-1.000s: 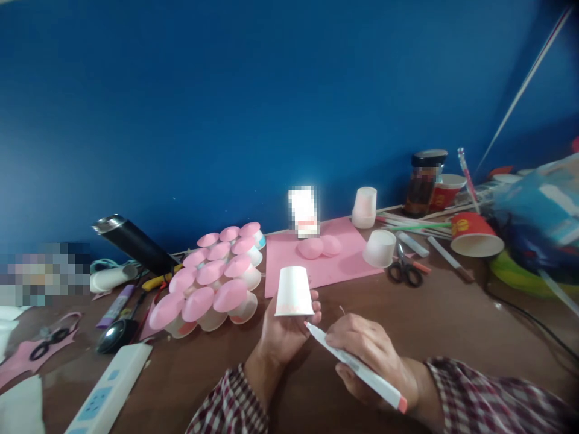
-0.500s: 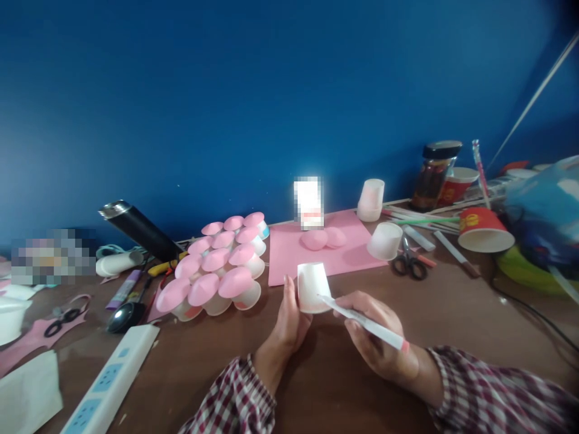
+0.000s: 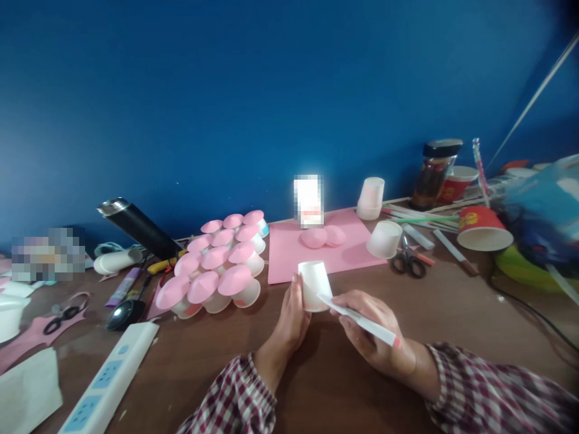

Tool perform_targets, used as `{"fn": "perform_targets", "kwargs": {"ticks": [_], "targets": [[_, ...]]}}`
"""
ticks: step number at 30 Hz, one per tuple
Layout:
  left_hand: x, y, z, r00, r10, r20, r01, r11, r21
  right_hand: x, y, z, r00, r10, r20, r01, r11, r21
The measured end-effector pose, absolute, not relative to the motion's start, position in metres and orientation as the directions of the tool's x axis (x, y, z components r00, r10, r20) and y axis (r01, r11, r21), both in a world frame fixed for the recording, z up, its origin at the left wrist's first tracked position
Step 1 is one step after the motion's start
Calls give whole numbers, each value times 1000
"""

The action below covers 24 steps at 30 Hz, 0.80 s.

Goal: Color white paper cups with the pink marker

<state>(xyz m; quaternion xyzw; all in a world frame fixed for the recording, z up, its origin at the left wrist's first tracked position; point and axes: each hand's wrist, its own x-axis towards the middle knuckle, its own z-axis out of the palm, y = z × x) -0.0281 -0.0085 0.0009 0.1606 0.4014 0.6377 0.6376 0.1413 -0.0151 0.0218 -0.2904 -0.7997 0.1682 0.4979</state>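
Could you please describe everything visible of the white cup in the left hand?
The white, tapered, paper-looking cup is inverted, slightly tilted, wider rim lowest, in front of the pink paper sheet. The left hand holds its side; the tip of the white, coral-ended marker is at its wall, contact unclear.

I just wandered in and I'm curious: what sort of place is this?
Probably a desk used for paper crafts: pink cones top rows of cups, black-handled scissors lie nearby, and the right hand holds a marker.
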Motion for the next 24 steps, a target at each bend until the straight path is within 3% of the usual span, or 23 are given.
{"fn": "perform_targets", "kwargs": {"ticks": [7, 12, 19, 24], "targets": [[-16, -8, 21, -112, 958, -263, -603, 145, 784, 138, -15, 19, -320, 638, 701, 309, 769, -559], [-15, -8, 24, -36, 975, -220, -597, 156, 787, 138, -15, 20, -323, 639, 697, 309, 768, -561], [-15, -8, 21, -72, 960, -272, -582, 181, 793, 138, -15, 18, -333, 634, 698, 310, 772, -555], [-17, -7, 10, -29, 977, -210, -616, 148, 774, 138, -16, 21, -329, 644, 691, 320, 765, -560]]}}
